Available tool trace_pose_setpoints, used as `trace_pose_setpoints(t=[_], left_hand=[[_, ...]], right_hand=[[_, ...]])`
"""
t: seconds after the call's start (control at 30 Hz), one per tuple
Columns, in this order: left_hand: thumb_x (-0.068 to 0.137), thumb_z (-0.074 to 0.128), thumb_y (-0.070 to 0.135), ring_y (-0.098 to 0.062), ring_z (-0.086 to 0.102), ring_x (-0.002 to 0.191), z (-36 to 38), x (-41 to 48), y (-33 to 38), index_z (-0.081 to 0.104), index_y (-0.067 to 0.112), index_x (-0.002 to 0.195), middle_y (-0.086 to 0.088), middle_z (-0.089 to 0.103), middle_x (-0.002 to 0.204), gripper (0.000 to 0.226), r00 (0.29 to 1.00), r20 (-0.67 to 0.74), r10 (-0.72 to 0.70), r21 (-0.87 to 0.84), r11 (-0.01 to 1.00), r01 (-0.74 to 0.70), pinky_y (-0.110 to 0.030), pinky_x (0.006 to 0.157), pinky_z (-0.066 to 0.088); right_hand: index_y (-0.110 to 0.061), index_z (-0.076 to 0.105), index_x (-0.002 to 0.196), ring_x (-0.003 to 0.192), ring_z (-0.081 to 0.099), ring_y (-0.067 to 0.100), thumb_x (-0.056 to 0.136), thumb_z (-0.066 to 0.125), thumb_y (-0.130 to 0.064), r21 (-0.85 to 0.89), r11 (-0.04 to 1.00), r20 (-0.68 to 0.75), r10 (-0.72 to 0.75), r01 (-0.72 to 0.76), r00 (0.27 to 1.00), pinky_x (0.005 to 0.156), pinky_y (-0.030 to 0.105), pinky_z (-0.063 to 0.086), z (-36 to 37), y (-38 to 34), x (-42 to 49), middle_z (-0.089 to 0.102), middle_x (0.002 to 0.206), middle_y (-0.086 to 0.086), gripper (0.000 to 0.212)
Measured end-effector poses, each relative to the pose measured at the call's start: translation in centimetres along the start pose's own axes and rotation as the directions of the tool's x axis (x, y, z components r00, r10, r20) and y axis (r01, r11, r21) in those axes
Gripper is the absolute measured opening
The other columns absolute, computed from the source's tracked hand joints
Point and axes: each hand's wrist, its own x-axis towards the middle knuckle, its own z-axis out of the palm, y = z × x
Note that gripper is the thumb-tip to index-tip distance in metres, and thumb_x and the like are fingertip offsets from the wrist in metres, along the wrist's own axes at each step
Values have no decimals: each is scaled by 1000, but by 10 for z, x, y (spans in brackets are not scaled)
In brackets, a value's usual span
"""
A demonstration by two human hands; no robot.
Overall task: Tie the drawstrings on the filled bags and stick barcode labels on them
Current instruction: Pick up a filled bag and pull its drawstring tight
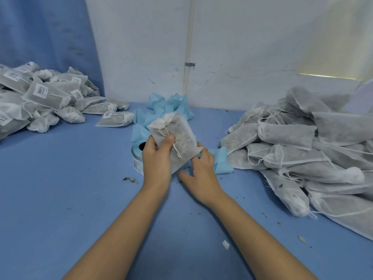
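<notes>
The left hand [156, 158] grips 1 filled bag [177, 136] (neck cinched, drawstring dangling) just above the label roll [138, 156] on the desk [70, 188]. The right hand [201, 174] is open, fingers spread by the bag's lower edge. Labelled bags [40, 98] are heaped on the left, unlabelled bags [312, 158] on the right.

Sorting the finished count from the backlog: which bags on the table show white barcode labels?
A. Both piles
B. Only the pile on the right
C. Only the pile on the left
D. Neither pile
C: white barcode labels show on several bags in the left pile, while the bags in the right pile show only bare fabric and loose drawstrings.
</notes>
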Motion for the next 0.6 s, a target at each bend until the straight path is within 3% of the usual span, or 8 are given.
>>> trace_pose_setpoints(t=[0.1,0.2,0.27,0.33,0.4,0.47,0.53,0.6], left_hand=[[91,56,5,4,65,73,-1,0,-1,63,16,99,13,68,83,15,1000,-17,12,-38,999,-12,-11,62,49],[91,54,0,0,64,78,-2,-1,-3,61,12,107,10,67,89,22,1000,-29,4,-65,998,-6,-12,64,50],[89,52,-4,-1,65,73,-1,-2,-2,63,12,100,9,68,82,22,1000,7,-19,-77,997,20,-12,61,49],[85,50,-9,-2,62,65,-1,-4,-4,62,13,83,9,65,69,24,999,19,-46,-40,998,46,-14,58,48],[80,47,-12,-4,54,63,-2,-7,-7,55,13,70,5,57,67,28,1000,-1,-8,58,998,8,-16,60,43],[78,45,-13,0,53,69,-6,-11,-11,59,16,70,6,58,78,33,992,30,125,225,966,-128,-14,65,41],[83,44,-9,1,54,84,-12,-13,-17,67,12,86,10,61,102,31,963,148,225,455,849,-269,-16,74,41],[90,42,-1,-4,53,96,-19,-9,-25,68,5,97,16,56,121,28,945,229,235,678,657,-328,-22,78,37]], right_hand=[[-24,42,141,140,8,17,92,55,-18,67,998,48,-1,-2,999,107,20,9,0,3,5,11,156,-3,52],[-22,46,139,139,9,16,94,54,-18,90,996,57,-11,6,998,107,19,8,1,8,5,14,156,-2,46],[-20,43,140,135,15,14,89,55,-22,127,992,45,1,-7,999,105,14,12,2,7,3,22,150,-1,52],[-35,48,128,127,25,12,86,54,-23,190,982,18,17,-21,1000,104,14,21,4,5,3,30,137,-4,44],[-42,50,114,118,31,-2,92,55,-17,265,963,-21,64,-56,998,98,9,28,3,3,3,32,128,-9,34],[-25,57,118,115,28,-11,94,54,-14,193,979,-60,81,-68,995,93,10,30,1,6,3,31,134,-7,27],[-12,60,106,123,23,5,90,56,-9,-32,999,-122,2,-6,993,90,17,25,-1,11,1,31,137,0,17],[-11,61,99,124,23,15,88,57,-6,-168,986,-141,-45,21,989,88,20,23,-2,12,0,34,139,7,12]])
